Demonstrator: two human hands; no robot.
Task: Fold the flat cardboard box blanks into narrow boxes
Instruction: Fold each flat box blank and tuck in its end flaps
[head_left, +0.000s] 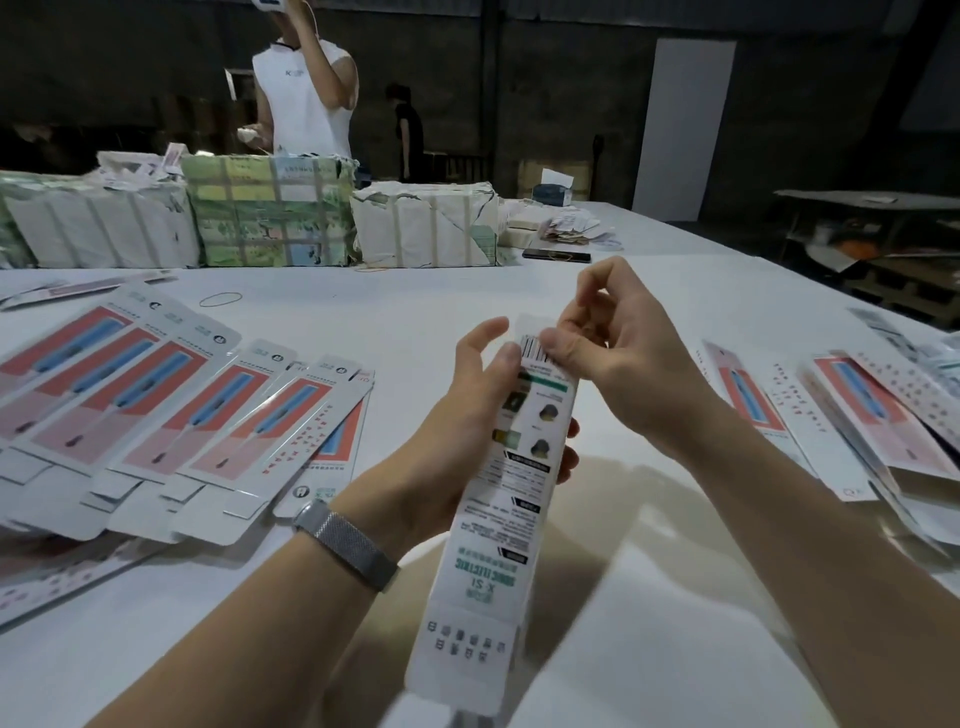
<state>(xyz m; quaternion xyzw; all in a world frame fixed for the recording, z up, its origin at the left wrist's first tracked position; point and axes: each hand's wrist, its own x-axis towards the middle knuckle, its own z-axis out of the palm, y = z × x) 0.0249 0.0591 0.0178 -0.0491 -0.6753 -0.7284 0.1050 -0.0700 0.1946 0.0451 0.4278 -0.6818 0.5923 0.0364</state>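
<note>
White table (363, 312) stretches below a dim room. Left hand (467, 415) grips the narrow box (514, 493) around its middle; right hand (618, 358) pinches its top flap (535, 332), flat blanks (182, 405) lying left of both.

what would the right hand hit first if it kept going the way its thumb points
Probably the left hand. The right hand pinches the top flap of the box, thumb pointing left, and the left thumb sits just across the flap. Depth is unclear.

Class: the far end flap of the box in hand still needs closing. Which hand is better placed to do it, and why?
Right hand: its fingers already pinch the far end flap, while the left hand grips the box round its middle, steadying it.
</note>
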